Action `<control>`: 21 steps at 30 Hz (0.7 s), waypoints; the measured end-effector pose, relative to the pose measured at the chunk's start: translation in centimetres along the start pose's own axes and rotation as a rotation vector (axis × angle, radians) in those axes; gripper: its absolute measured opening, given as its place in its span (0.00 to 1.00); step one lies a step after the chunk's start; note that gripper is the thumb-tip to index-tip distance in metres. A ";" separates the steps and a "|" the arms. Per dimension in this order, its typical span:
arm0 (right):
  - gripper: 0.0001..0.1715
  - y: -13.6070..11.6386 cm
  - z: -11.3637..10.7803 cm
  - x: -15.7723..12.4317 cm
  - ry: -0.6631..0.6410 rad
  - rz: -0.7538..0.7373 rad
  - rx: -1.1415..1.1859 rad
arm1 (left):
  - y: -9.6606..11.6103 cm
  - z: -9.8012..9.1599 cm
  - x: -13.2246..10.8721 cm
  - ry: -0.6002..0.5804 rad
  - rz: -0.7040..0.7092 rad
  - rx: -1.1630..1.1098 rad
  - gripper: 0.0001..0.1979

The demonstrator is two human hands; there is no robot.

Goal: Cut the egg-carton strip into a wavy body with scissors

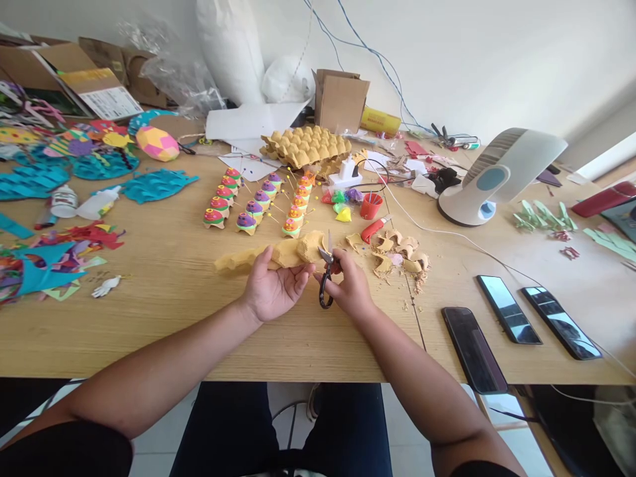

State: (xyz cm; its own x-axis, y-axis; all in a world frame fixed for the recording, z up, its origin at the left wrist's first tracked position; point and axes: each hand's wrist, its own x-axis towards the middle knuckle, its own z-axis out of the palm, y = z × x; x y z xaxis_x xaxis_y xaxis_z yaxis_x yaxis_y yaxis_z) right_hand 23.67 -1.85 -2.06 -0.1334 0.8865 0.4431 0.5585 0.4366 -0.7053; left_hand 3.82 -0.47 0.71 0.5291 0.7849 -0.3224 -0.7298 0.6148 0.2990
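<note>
My left hand (275,289) is closed round a long strip of tan egg-carton cardboard (258,256) that lies across the wooden table (173,311). My right hand (350,286) grips a pair of scissors (326,271) with dark handles. The blades point up and away at the strip's right end. Just right of the scissors lies a heap of cut carton cups and crumbs (397,255).
Rows of painted carton figures with pins (258,202) stand beyond my hands, with a stack of egg trays (305,146) behind. A white fan (499,175) and three phones (517,318) are at the right. Coloured paper cut-outs (54,258) cover the left. A red cup (370,206) stands near.
</note>
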 end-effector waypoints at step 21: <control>0.21 0.7 -1.0 0.4 -0.014 -0.027 -0.223 | 0.4 -0.4 0.1 0.018 0.028 0.027 0.29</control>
State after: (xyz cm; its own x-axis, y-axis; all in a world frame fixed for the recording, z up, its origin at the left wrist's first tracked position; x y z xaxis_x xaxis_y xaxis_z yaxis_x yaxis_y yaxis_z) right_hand 24.89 -1.29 -1.81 -0.1612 0.8774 0.4518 0.7214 0.4172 -0.5528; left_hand 3.45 -0.18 0.37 0.5004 0.8007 -0.3293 -0.7323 0.5944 0.3323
